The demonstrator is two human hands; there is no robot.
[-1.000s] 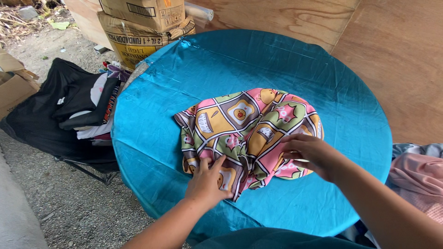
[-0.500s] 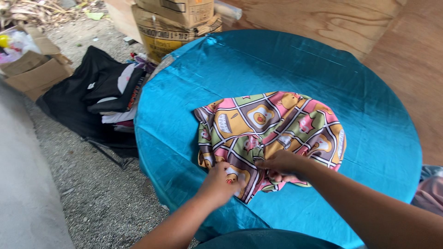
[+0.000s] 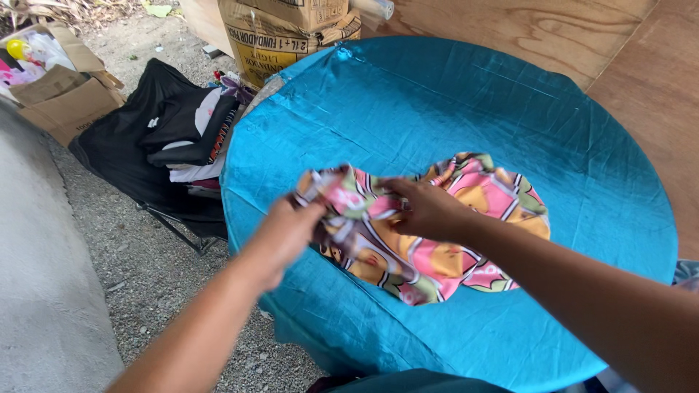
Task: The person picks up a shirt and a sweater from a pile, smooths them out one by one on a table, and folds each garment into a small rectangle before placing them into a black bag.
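A colourful patterned cloth (image 3: 473, 240), pink, orange and green, lies on a round table covered with a teal cloth (image 3: 451, 109). My left hand (image 3: 287, 229) grips the cloth's left edge and has it lifted off the table. My right hand (image 3: 422, 207) holds the cloth a little to the right, near its middle top. The part between my hands is bunched and raised, blurred by motion. The rest of the cloth lies flat toward the right.
A black folding chair (image 3: 145, 153) piled with dark and white clothes stands left of the table. Cardboard boxes (image 3: 284, 29) sit behind it and another open box (image 3: 58, 94) is at the far left. Plywood panels (image 3: 553, 29) stand behind the table. Gravel covers the ground.
Both hands have taken hold of the cloth's near left part and lifted it up and over, folding it onto itself. The camera view has shifted to the left.
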